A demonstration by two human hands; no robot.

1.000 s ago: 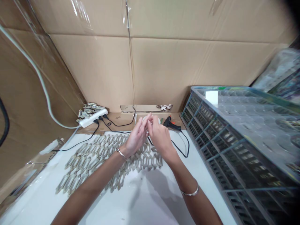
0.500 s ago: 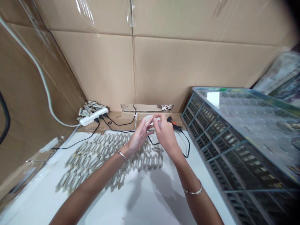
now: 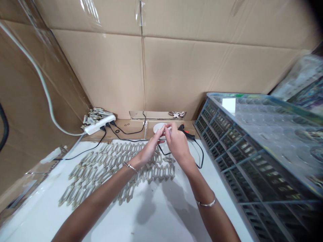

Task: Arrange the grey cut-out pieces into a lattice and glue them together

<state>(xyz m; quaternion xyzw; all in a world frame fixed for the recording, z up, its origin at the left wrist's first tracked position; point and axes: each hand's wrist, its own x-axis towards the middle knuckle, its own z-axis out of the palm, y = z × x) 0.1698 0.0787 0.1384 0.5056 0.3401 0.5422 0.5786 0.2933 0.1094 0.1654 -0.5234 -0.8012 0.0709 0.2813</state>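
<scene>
My left hand [image 3: 150, 148] and my right hand [image 3: 176, 141] meet above the far part of the white table, fingertips touching. Both are closed in a pinch, and whatever lies between the fingers is too small or hidden to make out. Just behind the fingertips shows a round white disc [image 3: 158, 127], partly covered by them. A black glue gun [image 3: 188, 133] with an orange trigger lies right of my right hand. Below and left of my hands, several rows of pale, elongated ring-shaped pieces [image 3: 101, 173] lie on the table, partly hidden by my left forearm.
At the back left, a white power strip [image 3: 99, 125] with black plugs sits before a pile of similar pieces [image 3: 97, 115]. A grey plastic crate [image 3: 222, 148] bearing clear moulded trays [image 3: 264, 117] stands on the right. Cardboard walls [image 3: 176, 74] enclose the back and left.
My left fingers have drawn in closer to my right fingertips, so more of the white disc shows. The view has shifted slightly; the pieces and glue gun stay put.
</scene>
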